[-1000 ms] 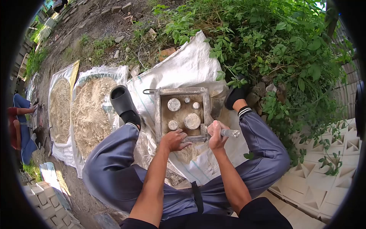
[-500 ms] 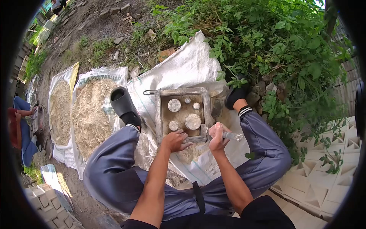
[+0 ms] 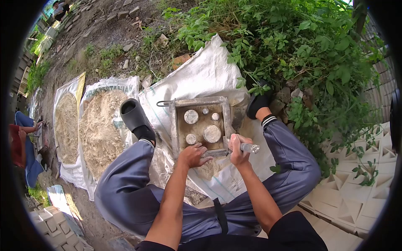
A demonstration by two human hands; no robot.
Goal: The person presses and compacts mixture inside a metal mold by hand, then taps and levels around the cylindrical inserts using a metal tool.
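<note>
A square frame mould (image 3: 173,125) lies on a white sack (image 3: 201,77), with several round pieces inside; the largest disc (image 3: 212,134) is near its lower right. My left hand (image 3: 193,155) rests on the frame's near edge, fingers apart and fingertips just inside, below a small disc (image 3: 191,139). My right hand (image 3: 239,149) is wrapped around a grey rod-like tool (image 3: 250,148) at the frame's near right corner. The tool's inner end meets the corner; its other end sticks out to the right.
Two sacks of pale sand (image 3: 101,134) lie at the left, beside my black clog (image 3: 135,116). Leafy plants (image 3: 289,54) fill the upper right. Patterned blocks (image 3: 347,196) lie at lower right. One person (image 3: 26,146) sits far left; another (image 3: 60,10) is at the top left.
The outer end of the tool has swung slightly left and upward in my right hand. My left hand stays on the frame edge. The view has shifted a little.
</note>
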